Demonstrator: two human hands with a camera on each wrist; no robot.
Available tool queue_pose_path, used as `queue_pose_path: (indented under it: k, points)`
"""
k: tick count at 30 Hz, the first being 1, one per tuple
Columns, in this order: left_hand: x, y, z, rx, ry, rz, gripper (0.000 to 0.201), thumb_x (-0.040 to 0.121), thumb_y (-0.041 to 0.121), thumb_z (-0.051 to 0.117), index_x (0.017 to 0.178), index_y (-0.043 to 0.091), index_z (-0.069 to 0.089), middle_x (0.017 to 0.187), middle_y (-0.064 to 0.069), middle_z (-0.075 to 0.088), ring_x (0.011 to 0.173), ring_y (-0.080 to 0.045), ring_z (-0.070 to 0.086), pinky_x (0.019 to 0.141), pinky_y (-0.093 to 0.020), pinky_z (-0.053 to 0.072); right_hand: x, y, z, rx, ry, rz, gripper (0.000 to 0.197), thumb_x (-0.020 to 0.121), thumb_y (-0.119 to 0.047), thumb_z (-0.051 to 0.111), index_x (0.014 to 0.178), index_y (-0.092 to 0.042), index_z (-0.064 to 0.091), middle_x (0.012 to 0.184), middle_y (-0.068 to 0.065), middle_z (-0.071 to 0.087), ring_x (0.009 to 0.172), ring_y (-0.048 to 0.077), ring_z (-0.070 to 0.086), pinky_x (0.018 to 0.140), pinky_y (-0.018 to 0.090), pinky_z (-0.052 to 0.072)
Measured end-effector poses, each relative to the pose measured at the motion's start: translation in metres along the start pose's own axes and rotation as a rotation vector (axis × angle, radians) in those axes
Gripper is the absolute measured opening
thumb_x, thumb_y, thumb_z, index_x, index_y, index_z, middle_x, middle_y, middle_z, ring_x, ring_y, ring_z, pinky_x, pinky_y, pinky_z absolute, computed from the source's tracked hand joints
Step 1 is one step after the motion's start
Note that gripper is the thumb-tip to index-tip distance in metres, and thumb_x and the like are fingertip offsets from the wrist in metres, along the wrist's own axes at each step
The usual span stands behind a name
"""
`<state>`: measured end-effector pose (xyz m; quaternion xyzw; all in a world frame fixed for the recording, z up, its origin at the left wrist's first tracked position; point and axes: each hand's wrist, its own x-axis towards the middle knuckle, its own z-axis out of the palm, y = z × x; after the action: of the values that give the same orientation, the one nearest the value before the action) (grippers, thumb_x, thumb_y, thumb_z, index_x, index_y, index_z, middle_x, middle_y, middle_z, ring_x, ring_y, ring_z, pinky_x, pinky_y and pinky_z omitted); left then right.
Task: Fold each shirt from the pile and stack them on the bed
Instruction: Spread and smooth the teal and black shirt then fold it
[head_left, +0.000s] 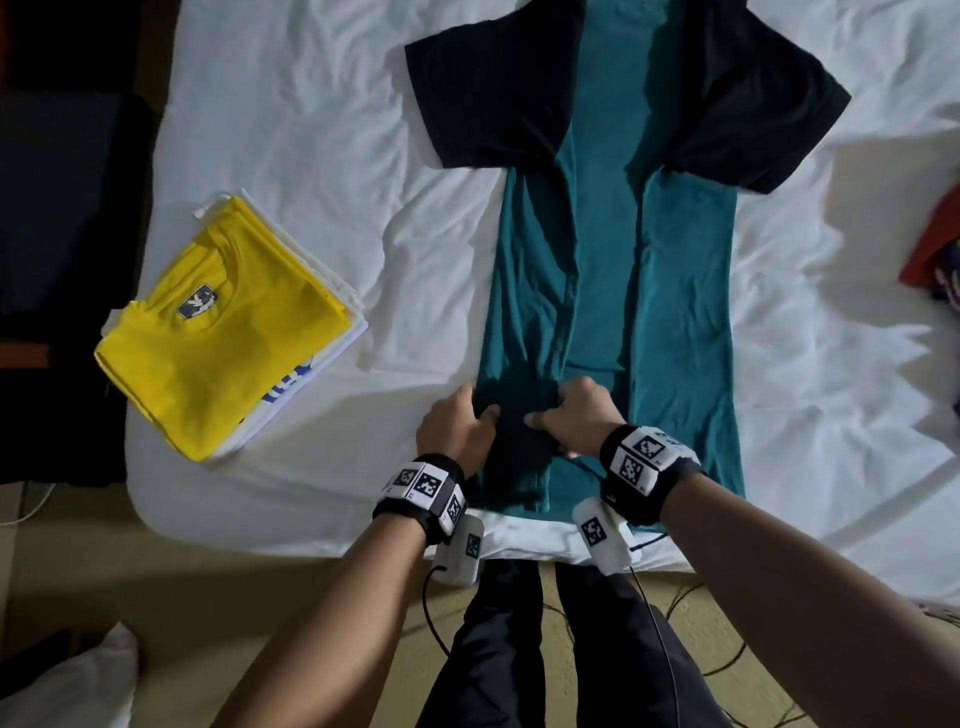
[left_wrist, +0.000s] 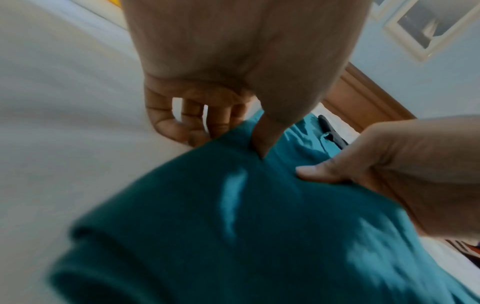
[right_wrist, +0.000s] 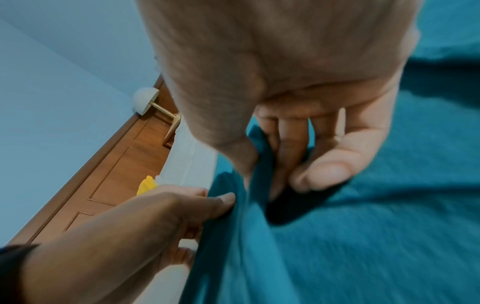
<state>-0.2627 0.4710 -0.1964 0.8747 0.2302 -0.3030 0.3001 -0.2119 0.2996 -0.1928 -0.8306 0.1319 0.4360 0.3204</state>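
A teal shirt (head_left: 675, 291) with dark navy sleeves (head_left: 493, 88) lies lengthwise on the white bed (head_left: 291, 130), both long sides folded inward. My left hand (head_left: 460, 423) pinches the left folded panel near the hem, thumb on top and fingers under the cloth (left_wrist: 233, 216). My right hand (head_left: 571, 415) grips the same panel just to the right, its fingers curled into the teal fabric (right_wrist: 337, 236). The two hands sit close together. A folded yellow shirt (head_left: 223, 332) tops a stack of folded white shirts at the bed's left side.
A red and purple heap of clothes (head_left: 935, 249) shows at the bed's right edge. The bed's near edge (head_left: 311, 530) runs just below my wrists. A dark piece of furniture (head_left: 62, 208) stands left of the bed. A wooden headboard (right_wrist: 109, 174) appears in the wrist views.
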Motion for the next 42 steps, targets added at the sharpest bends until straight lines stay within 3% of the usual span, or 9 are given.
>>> queue_pose_path:
  k: [3, 7, 12, 18, 24, 30, 34, 39, 42]
  points:
    - [0.006, -0.006, 0.001, 0.002, 0.005, 0.035, 0.03, 0.095, 0.045, 0.062, 0.094, 0.016, 0.056, 0.103, -0.014, 0.07, 0.1, -0.04, 0.063, 0.077, -0.04, 0.047, -0.005, 0.015, 0.01, 0.109, 0.138, -0.034, 0.019, 0.084, -0.03, 0.079, 0.076, -0.018, 0.067, 0.082, 0.009, 0.073, 0.077, 0.027, 0.072, 0.07, 0.038, 0.062]
    - [0.01, -0.012, 0.004, -0.012, 0.0, 0.042, 0.036, 0.094, 0.049, 0.063, 0.089, 0.014, 0.055, 0.094, -0.011, 0.069, 0.094, -0.039, 0.063, 0.077, -0.04, 0.05, -0.011, 0.026, 0.02, 0.218, 0.121, -0.038, 0.012, 0.082, -0.028, 0.081, 0.087, -0.02, 0.073, 0.08, 0.005, 0.075, 0.072, 0.022, 0.074, 0.063, 0.042, 0.064]
    - [0.006, -0.015, 0.004, -0.049, 0.0, 0.034, 0.028, 0.085, 0.043, 0.076, 0.091, 0.021, 0.059, 0.087, 0.002, 0.069, 0.091, -0.03, 0.065, 0.077, -0.035, 0.052, -0.02, 0.038, 0.019, 0.163, 0.209, 0.026, 0.043, 0.079, -0.028, 0.08, 0.11, -0.019, 0.053, 0.106, 0.008, 0.065, 0.095, 0.032, 0.068, 0.08, 0.049, 0.059]
    - [0.005, -0.005, 0.01, 0.225, 0.336, 0.381, 0.048, 0.09, 0.029, 0.063, 0.133, 0.012, 0.054, 0.132, -0.015, 0.054, 0.12, -0.037, 0.053, 0.095, -0.051, 0.05, -0.015, 0.013, 0.017, -0.582, 0.482, -0.591, 0.07, 0.097, -0.03, 0.046, 0.159, -0.009, 0.021, 0.169, 0.013, 0.009, 0.157, 0.032, 0.006, 0.124, 0.051, 0.02]
    - [0.036, -0.027, 0.027, 0.633, 0.268, 0.674, 0.067, 0.098, 0.037, 0.056, 0.156, 0.01, 0.039, 0.167, -0.013, 0.028, 0.152, -0.036, 0.031, 0.114, -0.066, 0.033, 0.031, 0.036, 0.011, -0.742, 0.348, -0.503, 0.071, 0.103, -0.049, 0.024, 0.161, -0.009, 0.021, 0.17, 0.007, 0.01, 0.158, 0.026, 0.007, 0.125, 0.055, 0.011]
    - [0.053, 0.001, -0.003, 0.488, 0.352, 0.53, 0.063, 0.101, 0.034, 0.031, 0.158, 0.01, 0.032, 0.166, -0.017, 0.027, 0.151, -0.041, 0.027, 0.114, -0.066, 0.028, 0.03, 0.005, -0.007, -0.567, 0.505, -0.5, 0.066, 0.104, -0.036, 0.028, 0.162, -0.008, 0.014, 0.17, 0.014, 0.001, 0.157, 0.03, -0.007, 0.127, 0.051, 0.0]
    - [0.088, 0.052, -0.017, 0.354, 0.35, 0.472, 0.059, 0.099, 0.039, 0.031, 0.148, 0.009, 0.047, 0.121, -0.018, 0.062, 0.107, -0.04, 0.058, 0.085, -0.054, 0.049, 0.065, -0.033, -0.026, -0.33, 0.606, -0.379, 0.058, 0.104, -0.032, 0.043, 0.156, -0.01, 0.03, 0.159, 0.015, 0.034, 0.143, 0.035, 0.032, 0.117, 0.052, 0.025]
    - [0.133, 0.091, -0.04, 0.051, 0.24, 0.092, 0.036, 0.108, 0.04, 0.04, 0.12, 0.012, 0.058, 0.121, -0.015, 0.066, 0.115, -0.039, 0.058, 0.099, -0.048, 0.038, 0.105, -0.057, -0.059, -0.172, 0.609, -0.078, 0.034, 0.101, -0.042, 0.051, 0.122, -0.015, 0.055, 0.124, 0.008, 0.059, 0.121, 0.03, 0.05, 0.104, 0.049, 0.025]
    - [0.146, 0.088, -0.04, 0.046, 0.246, 0.098, 0.025, 0.107, 0.032, 0.046, 0.115, 0.011, 0.057, 0.113, -0.016, 0.07, 0.109, -0.041, 0.062, 0.093, -0.046, 0.042, 0.111, -0.057, -0.074, -0.087, 0.564, -0.031, 0.017, 0.102, -0.031, 0.052, 0.108, -0.018, 0.059, 0.112, 0.007, 0.067, 0.112, 0.03, 0.055, 0.1, 0.044, 0.024]
